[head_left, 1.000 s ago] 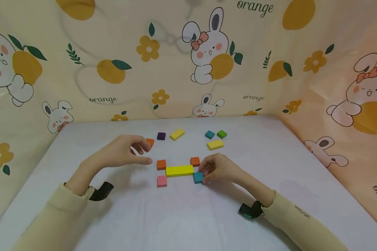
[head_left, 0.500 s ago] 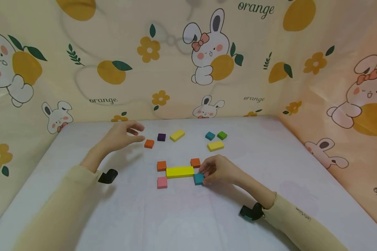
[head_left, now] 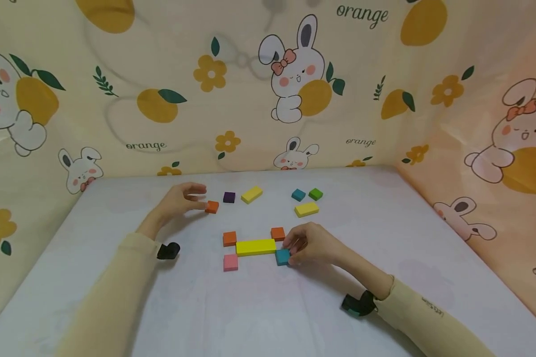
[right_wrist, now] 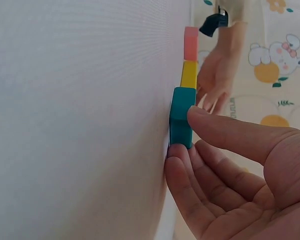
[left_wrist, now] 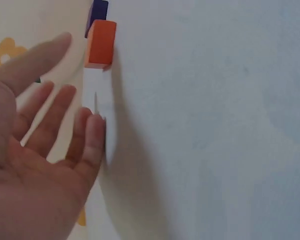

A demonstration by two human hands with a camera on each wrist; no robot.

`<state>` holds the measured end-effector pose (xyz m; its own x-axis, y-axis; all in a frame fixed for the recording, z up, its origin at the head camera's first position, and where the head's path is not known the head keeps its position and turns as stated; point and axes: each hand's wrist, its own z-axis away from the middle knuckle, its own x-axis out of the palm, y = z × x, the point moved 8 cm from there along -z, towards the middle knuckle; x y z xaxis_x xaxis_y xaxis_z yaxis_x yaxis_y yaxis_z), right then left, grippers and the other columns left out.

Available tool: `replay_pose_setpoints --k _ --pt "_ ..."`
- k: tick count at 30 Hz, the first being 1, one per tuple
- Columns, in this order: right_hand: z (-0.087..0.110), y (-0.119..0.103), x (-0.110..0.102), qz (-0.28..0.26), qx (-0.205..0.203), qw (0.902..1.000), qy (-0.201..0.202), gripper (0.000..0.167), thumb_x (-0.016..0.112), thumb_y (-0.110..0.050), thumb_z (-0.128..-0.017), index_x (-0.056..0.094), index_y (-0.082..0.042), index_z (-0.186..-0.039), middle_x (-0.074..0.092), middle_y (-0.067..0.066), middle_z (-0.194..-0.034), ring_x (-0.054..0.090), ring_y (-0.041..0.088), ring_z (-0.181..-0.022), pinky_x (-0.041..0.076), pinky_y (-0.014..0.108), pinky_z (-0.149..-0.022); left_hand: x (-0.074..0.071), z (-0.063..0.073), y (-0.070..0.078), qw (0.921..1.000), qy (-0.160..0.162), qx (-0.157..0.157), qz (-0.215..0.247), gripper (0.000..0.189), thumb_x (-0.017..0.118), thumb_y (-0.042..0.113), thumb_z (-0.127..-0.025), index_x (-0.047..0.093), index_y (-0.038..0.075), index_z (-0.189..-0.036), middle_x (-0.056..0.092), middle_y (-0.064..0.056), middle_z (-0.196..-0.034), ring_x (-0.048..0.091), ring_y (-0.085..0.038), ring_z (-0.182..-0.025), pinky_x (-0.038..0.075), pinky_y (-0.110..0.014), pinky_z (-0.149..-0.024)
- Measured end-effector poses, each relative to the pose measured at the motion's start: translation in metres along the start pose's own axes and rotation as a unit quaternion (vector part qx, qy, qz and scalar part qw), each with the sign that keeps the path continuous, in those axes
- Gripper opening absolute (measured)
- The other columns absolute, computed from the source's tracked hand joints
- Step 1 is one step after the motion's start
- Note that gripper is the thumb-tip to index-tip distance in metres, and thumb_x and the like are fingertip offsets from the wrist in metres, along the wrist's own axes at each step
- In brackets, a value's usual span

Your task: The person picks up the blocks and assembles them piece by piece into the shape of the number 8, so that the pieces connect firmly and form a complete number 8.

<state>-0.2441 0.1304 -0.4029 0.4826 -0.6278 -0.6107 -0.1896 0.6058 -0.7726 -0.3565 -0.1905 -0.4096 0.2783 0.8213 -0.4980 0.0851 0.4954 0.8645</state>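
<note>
My left hand (head_left: 180, 201) is beside a loose orange block (head_left: 212, 207) on the left, thumb and fingers spread apart. In the left wrist view that hand holds nothing, and a gap shows between its thumb and the orange block (left_wrist: 101, 44). My right hand (head_left: 314, 244) pinches a teal block (head_left: 283, 257) at the right end of a long yellow block (head_left: 256, 247). The right wrist view shows the thumb on one face of the teal block (right_wrist: 182, 117) and fingertips at its lower end. Two orange blocks (head_left: 230, 238) and a pink block (head_left: 230, 263) adjoin the yellow one's other corners.
Farther back lie a purple block (head_left: 229, 197), a yellow block (head_left: 252, 195), another yellow block (head_left: 306, 209), a small teal block (head_left: 299, 195) and a green block (head_left: 315, 194). A patterned cloth (head_left: 250, 114) rises behind the white table (head_left: 232, 312).
The left hand has drawn back from over the loose orange block, then come down on its left side. My right hand has stayed at the teal block; no block has visibly moved.
</note>
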Motion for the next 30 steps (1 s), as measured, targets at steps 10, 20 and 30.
replay_pose_setpoints --k 10,20,30 --pt "0.0 0.0 0.0 0.009 -0.004 0.9999 0.004 0.027 0.085 -0.003 -0.075 0.071 -0.009 -0.098 0.068 0.001 -0.09 0.063 0.02 -0.078 0.055 0.031 -0.074 0.005 0.002 -0.011 0.9989 0.002 -0.021 0.043 0.053 0.075 0.027 -0.089 0.056 0.009 -0.135 0.056 -0.01 -0.137 0.042 -0.032 -0.131 0.03 -0.05 -0.109" --pt "0.0 0.001 0.0 0.008 -0.002 1.0 0.002 0.027 0.085 -0.003 -0.076 0.071 -0.009 -0.098 0.068 0.001 -0.09 0.062 0.02 -0.079 0.055 0.031 -0.074 0.011 -0.003 -0.018 0.9985 0.012 -0.029 0.044 0.052 0.073 0.023 -0.091 0.054 0.009 -0.137 0.056 -0.01 -0.136 0.046 -0.029 -0.129 0.03 -0.045 -0.11" --pt "-0.001 0.002 0.0 -0.001 0.004 1.0 -0.002 0.027 0.085 -0.003 -0.076 0.071 -0.009 -0.098 0.068 0.002 -0.091 0.062 0.021 -0.08 0.055 0.031 -0.075 0.014 -0.004 -0.016 0.9993 0.009 -0.028 0.023 0.048 0.069 0.021 -0.094 0.053 0.006 -0.137 0.056 -0.013 -0.136 0.047 -0.031 -0.127 0.031 -0.046 -0.109"
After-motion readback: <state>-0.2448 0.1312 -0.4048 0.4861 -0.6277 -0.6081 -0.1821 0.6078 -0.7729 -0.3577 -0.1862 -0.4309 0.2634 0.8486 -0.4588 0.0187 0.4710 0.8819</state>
